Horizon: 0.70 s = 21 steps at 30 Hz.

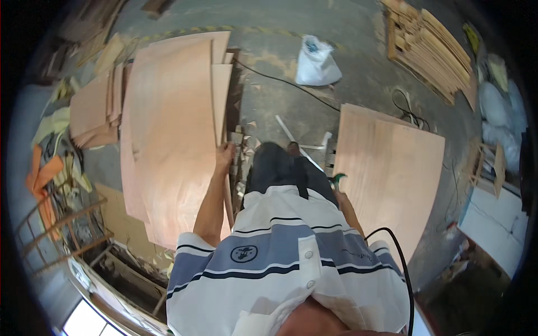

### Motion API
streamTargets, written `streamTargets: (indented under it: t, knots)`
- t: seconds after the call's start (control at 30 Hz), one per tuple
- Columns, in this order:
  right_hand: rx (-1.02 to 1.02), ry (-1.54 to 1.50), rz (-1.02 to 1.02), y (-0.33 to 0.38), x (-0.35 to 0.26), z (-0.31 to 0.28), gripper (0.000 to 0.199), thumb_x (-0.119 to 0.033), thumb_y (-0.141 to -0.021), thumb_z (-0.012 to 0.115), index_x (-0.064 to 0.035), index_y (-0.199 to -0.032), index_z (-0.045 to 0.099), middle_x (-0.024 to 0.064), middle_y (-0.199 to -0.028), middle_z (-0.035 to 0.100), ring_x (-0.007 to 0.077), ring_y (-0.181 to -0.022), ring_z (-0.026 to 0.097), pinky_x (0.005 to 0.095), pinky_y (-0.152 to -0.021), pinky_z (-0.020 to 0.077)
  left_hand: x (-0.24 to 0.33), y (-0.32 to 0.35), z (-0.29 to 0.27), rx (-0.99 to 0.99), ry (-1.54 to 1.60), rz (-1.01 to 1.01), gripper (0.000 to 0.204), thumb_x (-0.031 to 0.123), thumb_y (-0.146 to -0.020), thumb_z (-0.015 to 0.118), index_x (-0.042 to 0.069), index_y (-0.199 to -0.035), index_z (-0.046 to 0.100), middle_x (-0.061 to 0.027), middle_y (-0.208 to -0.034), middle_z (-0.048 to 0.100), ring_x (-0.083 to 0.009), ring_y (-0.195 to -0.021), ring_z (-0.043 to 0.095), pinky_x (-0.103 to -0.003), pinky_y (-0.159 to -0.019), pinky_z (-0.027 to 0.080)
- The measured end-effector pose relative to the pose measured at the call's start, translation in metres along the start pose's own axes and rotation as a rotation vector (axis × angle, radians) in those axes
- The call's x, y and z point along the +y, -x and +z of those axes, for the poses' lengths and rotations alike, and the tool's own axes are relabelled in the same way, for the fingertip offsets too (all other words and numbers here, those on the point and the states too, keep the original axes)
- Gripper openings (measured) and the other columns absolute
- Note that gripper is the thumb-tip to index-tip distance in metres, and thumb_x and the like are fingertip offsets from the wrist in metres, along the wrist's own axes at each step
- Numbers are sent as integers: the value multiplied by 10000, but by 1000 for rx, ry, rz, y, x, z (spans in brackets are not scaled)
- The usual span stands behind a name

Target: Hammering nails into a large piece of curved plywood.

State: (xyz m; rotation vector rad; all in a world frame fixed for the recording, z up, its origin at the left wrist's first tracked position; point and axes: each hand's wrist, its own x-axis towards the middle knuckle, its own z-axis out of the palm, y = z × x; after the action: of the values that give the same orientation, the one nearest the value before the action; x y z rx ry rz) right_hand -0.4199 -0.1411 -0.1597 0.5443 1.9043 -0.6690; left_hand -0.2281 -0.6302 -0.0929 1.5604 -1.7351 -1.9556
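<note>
the person's left hand [225, 156] is at the right edge of a tall-sided, pale reddish-brown plywood sheet stack [174, 123], which lies on the person's left; its fingers meet the edge, but whether they pinch a sheet cannot be told. the right hand [342, 198], lower down beside the dark trousers [274, 171], has its fingers wrapped around a small green-and-dark curved hand tool [338, 178], near the left edge of a second, smooth pale plywood stack [392, 162]. beyond, a white woven plastic bag [318, 64] stands on the grey concrete floor [274, 103], and a thin black cable [286, 81] runs between the stacks.
</note>
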Motion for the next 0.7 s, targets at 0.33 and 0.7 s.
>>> streamTargets:
  t: [0.33, 0.7]
  knots:
    - [-16, -437, 132, 35, -224, -72, 348, -413, -869, 619, -150, -684, 484, -40, -513, 384, 114, -382, 353, 284, -374, 302, 151, -287, 221, -174, -333, 348, 424, 353, -885, 591, -58, -966, 660, -121, -768, 650, -256, -717, 621, -363, -660, 480]
    - [-43, -1344, 246, -131, -472, -42, 257, -339, -957, 517, -133, -804, 493, -72, -585, 334, 34, -439, 286, 194, -377, 224, 144, -633, 479, -410, -844, 721, 264, 237, -803, 577, -4, -760, 679, -232, -799, 649, -417, -778, 627, -480, -735, 507]
